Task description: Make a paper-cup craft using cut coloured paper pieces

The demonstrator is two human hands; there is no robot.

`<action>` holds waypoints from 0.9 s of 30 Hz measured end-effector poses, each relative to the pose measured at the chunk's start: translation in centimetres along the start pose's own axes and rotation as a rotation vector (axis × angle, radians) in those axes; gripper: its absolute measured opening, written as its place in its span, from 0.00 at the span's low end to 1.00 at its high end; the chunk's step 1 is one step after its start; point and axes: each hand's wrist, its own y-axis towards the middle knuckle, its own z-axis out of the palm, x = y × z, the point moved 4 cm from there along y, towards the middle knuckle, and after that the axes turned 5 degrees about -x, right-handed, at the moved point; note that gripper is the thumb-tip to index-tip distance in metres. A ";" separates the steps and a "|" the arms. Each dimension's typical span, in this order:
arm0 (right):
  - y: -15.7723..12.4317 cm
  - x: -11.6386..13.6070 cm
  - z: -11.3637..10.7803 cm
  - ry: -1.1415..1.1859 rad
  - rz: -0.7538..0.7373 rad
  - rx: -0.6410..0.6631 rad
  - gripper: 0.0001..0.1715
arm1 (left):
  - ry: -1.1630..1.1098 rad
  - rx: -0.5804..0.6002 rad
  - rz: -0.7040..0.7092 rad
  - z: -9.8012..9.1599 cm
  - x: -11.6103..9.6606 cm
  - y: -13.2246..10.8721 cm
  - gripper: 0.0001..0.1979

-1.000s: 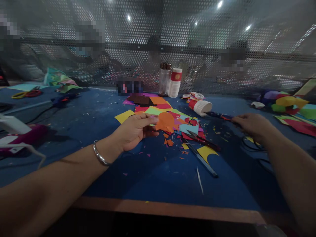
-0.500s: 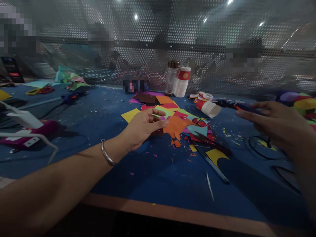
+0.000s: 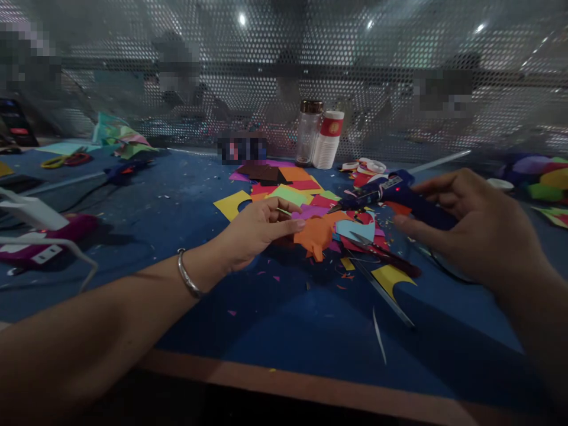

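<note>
My left hand (image 3: 257,232) pinches the edge of an orange paper cutout (image 3: 316,232) lying on a heap of coloured paper pieces (image 3: 293,195) on the blue table (image 3: 288,319). A metal bangle sits on that wrist. My right hand (image 3: 474,228) is closed around a dark blue hot glue gun (image 3: 394,192), held above the table with its nozzle pointing left toward the paper heap. A small red light glows on the gun's body.
Scissors (image 3: 384,253) and a ruler (image 3: 386,296) lie right of the heap. A clear jar (image 3: 309,132), a stack of paper cups (image 3: 328,141) and tape rolls (image 3: 368,167) stand at the back by a perforated screen. Another glue gun (image 3: 122,170), scissors (image 3: 62,160) and cables lie left.
My right hand picked the glue gun up from the table at the right and carried it left toward the paper heap. My left hand stayed on the orange cutout.
</note>
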 end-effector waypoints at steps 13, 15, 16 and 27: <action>-0.7 1.0 0.0 0.020 -0.082 0.007 0.25 | -0.023 0.048 -0.051 0.4 0.3 -0.3 0.09; -0.8 1.0 0.0 0.024 -0.093 0.013 0.25 | -0.024 0.049 -0.054 0.4 0.3 -0.3 0.10; -0.8 0.9 -0.1 0.024 -0.100 0.015 0.25 | -0.024 0.050 -0.057 0.4 0.2 -0.3 0.11; -0.9 0.9 0.0 -0.039 -0.202 -0.003 0.25 | -0.055 0.062 -0.072 0.7 0.1 -0.4 0.08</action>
